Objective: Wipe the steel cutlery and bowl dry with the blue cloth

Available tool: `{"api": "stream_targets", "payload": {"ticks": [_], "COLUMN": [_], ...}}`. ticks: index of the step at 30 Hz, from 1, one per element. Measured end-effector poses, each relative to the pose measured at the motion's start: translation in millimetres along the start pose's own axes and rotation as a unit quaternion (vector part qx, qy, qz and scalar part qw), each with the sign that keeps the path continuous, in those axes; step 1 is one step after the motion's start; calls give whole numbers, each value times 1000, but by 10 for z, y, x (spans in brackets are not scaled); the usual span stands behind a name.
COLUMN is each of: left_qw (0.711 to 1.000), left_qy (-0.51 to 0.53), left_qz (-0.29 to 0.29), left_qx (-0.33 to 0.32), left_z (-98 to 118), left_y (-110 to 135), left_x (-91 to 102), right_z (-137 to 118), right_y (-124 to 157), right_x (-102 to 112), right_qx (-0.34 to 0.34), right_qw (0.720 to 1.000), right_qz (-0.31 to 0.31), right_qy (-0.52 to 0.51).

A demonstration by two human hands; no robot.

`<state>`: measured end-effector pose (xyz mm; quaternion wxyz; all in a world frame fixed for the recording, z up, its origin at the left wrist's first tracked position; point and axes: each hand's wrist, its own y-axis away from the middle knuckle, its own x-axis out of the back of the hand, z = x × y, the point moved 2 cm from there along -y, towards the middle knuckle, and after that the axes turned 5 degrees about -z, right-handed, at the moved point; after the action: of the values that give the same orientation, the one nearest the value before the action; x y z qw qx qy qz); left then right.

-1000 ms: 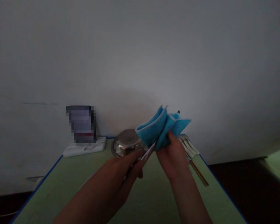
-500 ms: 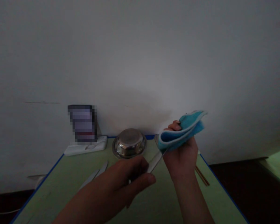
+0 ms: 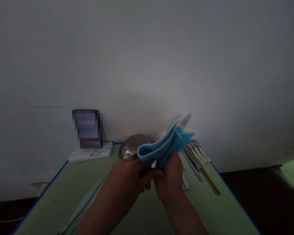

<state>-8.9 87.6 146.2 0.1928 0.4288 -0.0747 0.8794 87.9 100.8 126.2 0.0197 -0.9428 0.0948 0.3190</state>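
My right hand (image 3: 170,178) grips a folded blue cloth (image 3: 161,147), which is wrapped around a table knife (image 3: 185,120). The knife's blade tip pokes out above the cloth at the upper right. My left hand (image 3: 129,176) is closed on the knife's handle end just below the cloth. Both hands are raised above the green table (image 3: 222,212), close together, in front of an upturned steel bowl (image 3: 128,148).
Several pieces of cutlery and a pair of brown chopsticks (image 3: 209,181) lie in a row at the table's right edge. Two knives (image 3: 84,204) lie at the left front. A white base (image 3: 90,155) with a blurred screen stands at the back left, against the wall.
The knife was drawn out of the cloth half a second ago, with the right hand lifted to the right. Now the cloth is back round the blade and the hands are together.
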Motion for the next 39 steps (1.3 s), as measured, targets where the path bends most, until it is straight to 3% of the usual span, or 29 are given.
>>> {"api": "stream_targets", "payload": {"ticks": [3, 7, 11, 14, 17, 22, 27, 30, 35, 39], "left_qw": [999, 997, 997, 994, 992, 993, 992, 991, 986, 984], "left_qy": [19, 58, -23, -73, -107, -75, -68, -64, 54, 10], "left_qz": [26, 33, 69, 42, 14, 17, 37, 7, -47, 24], "left_qx": [-4, -23, -39, -64, -65, -85, -99, -117, -152, -174], "left_z": [-12, 7, 18, -25, -92, -77, -71, -158, -270, -235], "left_y": [5, 9, 9, 4, -21, -140, -246, -276, -305, -280], "left_x": [39, 26, -35, -81, -117, -272, -423, -412, -359, -368], "right_z": [89, 76, -23, -163, -330, -387, -244, -168, -102, -145], "right_y": [49, -16, -156, -299, -435, -492, -438, -457, -496, -441], "right_x": [-22, 10, 75, 203, 409, 611, 524, 468, 458, 436], "right_qx": [-62, -40, -23, -37, 10, 44, 54, 44, 13, 1], "right_qw": [998, 998, 995, 986, 975, 965, 952, 951, 957, 958], "right_qz": [-5, 16, 11, 17, 23, -38, -107, -138, -137, -140], "right_qy": [-8, -51, -95, -162, -222, -257, -281, -272, -254, -251]}}
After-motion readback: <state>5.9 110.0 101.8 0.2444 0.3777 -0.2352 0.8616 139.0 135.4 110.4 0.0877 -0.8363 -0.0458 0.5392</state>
